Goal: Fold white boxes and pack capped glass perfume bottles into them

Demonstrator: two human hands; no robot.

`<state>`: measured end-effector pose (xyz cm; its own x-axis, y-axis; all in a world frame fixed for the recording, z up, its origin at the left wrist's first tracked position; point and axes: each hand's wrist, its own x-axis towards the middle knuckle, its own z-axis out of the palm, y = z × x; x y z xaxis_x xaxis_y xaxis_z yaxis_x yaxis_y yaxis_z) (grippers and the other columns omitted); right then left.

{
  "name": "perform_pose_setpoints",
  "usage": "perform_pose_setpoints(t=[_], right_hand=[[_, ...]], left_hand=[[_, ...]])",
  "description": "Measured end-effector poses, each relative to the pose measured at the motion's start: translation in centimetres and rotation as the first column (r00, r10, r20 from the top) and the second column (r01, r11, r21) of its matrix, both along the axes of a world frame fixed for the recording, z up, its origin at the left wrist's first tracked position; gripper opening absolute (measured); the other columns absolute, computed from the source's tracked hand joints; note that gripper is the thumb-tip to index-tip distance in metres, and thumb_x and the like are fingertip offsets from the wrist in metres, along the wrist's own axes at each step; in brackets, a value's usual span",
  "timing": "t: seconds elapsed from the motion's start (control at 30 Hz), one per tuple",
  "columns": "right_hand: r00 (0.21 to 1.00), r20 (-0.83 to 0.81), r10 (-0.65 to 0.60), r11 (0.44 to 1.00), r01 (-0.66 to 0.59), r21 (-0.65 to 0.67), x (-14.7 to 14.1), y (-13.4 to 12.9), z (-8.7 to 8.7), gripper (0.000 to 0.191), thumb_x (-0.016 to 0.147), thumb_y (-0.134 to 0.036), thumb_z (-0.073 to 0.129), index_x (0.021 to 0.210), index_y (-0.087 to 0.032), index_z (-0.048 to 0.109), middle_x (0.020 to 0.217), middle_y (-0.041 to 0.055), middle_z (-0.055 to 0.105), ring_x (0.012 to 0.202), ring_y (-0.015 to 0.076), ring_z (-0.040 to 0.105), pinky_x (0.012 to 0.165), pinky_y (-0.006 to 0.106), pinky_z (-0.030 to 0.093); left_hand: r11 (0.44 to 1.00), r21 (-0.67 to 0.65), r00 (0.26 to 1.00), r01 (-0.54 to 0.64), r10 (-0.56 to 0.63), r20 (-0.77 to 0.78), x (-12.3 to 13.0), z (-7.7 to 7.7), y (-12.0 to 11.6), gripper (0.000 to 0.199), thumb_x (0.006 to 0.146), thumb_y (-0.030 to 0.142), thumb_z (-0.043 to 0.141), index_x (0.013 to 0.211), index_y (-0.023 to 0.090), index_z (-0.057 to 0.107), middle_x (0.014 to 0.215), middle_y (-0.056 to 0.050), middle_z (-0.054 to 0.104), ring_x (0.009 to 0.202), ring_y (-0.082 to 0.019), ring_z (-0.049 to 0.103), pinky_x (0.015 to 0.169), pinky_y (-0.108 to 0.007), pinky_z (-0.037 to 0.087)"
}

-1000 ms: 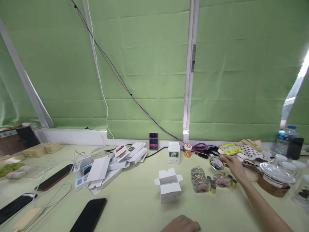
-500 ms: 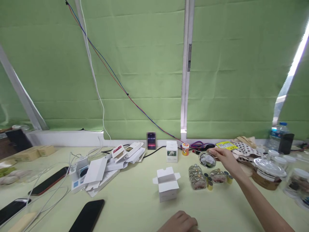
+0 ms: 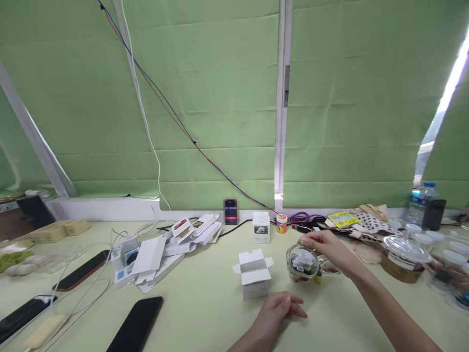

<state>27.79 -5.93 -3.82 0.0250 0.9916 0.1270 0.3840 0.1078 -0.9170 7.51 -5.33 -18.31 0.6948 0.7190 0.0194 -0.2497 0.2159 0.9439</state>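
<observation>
My right hand [image 3: 328,244] pinches the upper edge of a round, flat glass bottle [image 3: 304,259] with a floral picture inside. The bottle hangs over similar round bottles on the table and hides most of them. Another round bottle [image 3: 330,267] shows partly behind my right wrist, and a gold cap [image 3: 318,277] sits just beside the held bottle. My left hand [image 3: 280,308] is low in the middle, fingers loosely stretched out and holding nothing. Just beyond it stands a white box [image 3: 254,283] with its top flaps open.
Behind the open box stands a closed white box [image 3: 261,230] beside an orange tub [image 3: 281,224]. Flattened white cartons [image 3: 157,256] are heaped to the left, near phones [image 3: 135,325] and white cables. Clear jars and a lidded bowl [image 3: 405,259] crowd the right side.
My right hand has brought the round bottle left and down, over the other bottles. My left hand has come up from the bottom edge toward the open box, its fingers loosening.
</observation>
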Motion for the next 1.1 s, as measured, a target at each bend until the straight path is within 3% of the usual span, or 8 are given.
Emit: perform_pose_setpoints(t=[0.13,0.27,0.37,0.47,0.63,0.73,0.93,1.1], right_hand=[[0.998,0.045,0.043,0.999,-0.042,-0.018,-0.9,-0.6,0.3,0.041,0.074,-0.056,0.058,0.064,-0.016,0.062,0.057,-0.0022,0.051,0.052,0.0115,0.043,0.05,0.022,0.035],[0.991,0.106,0.076,0.997,-0.075,-0.009,-1.1,-0.6,0.1,0.041,0.077,-0.055,0.054,0.064,-0.016,0.06,0.058,-0.0017,0.051,0.053,0.0118,0.043,0.049,0.022,0.033],[0.982,0.178,0.065,0.997,-0.07,0.02,-0.5,-0.4,0.0,0.04,0.079,-0.053,0.051,0.065,-0.017,0.06,0.057,-0.0019,0.051,0.053,0.0127,0.044,0.049,0.023,0.034],[0.962,0.273,-0.002,0.996,-0.021,0.081,1.0,0.0,0.1,0.036,0.08,-0.049,0.05,0.065,-0.018,0.06,0.057,-0.002,0.053,0.055,0.0145,0.047,0.052,0.024,0.035],[0.916,0.384,-0.118,0.988,0.068,0.141,4.4,-1.0,-1.4,0.03,0.079,-0.045,0.053,0.069,-0.02,0.066,0.072,0.0039,0.07,0.071,0.024,0.06,0.065,0.029,0.043],[0.895,0.432,-0.107,0.993,0.073,0.095,6.0,-2.6,-3.9,0.034,0.083,-0.045,0.048,0.075,-0.021,0.071,0.08,0.0063,0.074,0.078,0.0284,0.065,0.071,0.031,0.047],[0.915,0.36,-0.18,0.983,0.152,0.105,8.4,-4.4,-9.1,0.036,0.085,-0.048,0.047,0.094,-0.026,0.074,0.104,0.0086,0.074,0.101,0.0364,0.063,0.087,0.041,0.047],[0.935,0.33,-0.126,0.992,0.115,0.053,8.9,-3.8,-10.1,0.033,0.081,-0.046,0.051,0.092,-0.027,0.076,0.104,0.0067,0.074,0.103,0.0369,0.064,0.089,0.043,0.048]], left_hand=[[0.918,-0.37,0.984,0.143,-0.093,0.151,2.0,1.2,-0.5,0.062,0.085,0.06,0.045,0.094,0.003,0.068,0.083,-0.019,0.072,0.076,-0.024,0.069,0.075,-0.035,0.048],[0.861,-0.467,0.97,0.204,-0.114,0.214,3.0,1.8,-1.0,0.071,0.087,0.063,0.035,0.1,0.001,0.066,0.082,-0.019,0.072,0.079,-0.025,0.069,0.077,-0.037,0.049],[0.937,-0.333,0.988,0.11,-0.067,0.139,3.0,0.8,-1.1,0.064,0.08,0.064,0.049,0.095,0.005,0.067,0.074,-0.014,0.07,0.066,-0.021,0.066,0.066,-0.032,0.048],[0.999,0.01,0.996,-0.032,0.033,-0.081,2.5,-0.5,-1.1,0.046,0.075,0.054,0.062,0.083,0.009,0.067,0.063,-0.006,0.064,0.055,-0.015,0.057,0.058,-0.026,0.041],[0.837,0.546,0.886,-0.032,0.277,-0.372,1.5,-0.9,-0.8,0.016,0.076,0.016,0.052,0.086,0.014,0.065,0.079,-0.004,0.059,0.071,-0.016,0.052,0.066,-0.026,0.039],[0.789,0.611,0.857,-0.072,0.363,-0.367,1.7,-0.8,-0.3,0.034,0.068,0.005,0.046,0.099,0.015,0.056,0.096,-0.006,0.053,0.081,-0.016,0.051,0.074,-0.026,0.041],[0.798,0.522,0.806,-0.299,0.505,-0.309,3.1,-0.7,1.0,0.054,0.067,0.006,0.046,0.12,0.015,0.036,0.124,-0.012,0.042,0.119,-0.022,0.038,0.104,-0.032,0.027],[0.797,0.504,0.8,-0.333,0.521,-0.296,4.3,-0.3,2.1,0.065,0.066,0.011,0.053,0.128,0.016,0.031,0.138,-0.012,0.031,0.132,-0.023,0.025,0.109,-0.03,0.019]])
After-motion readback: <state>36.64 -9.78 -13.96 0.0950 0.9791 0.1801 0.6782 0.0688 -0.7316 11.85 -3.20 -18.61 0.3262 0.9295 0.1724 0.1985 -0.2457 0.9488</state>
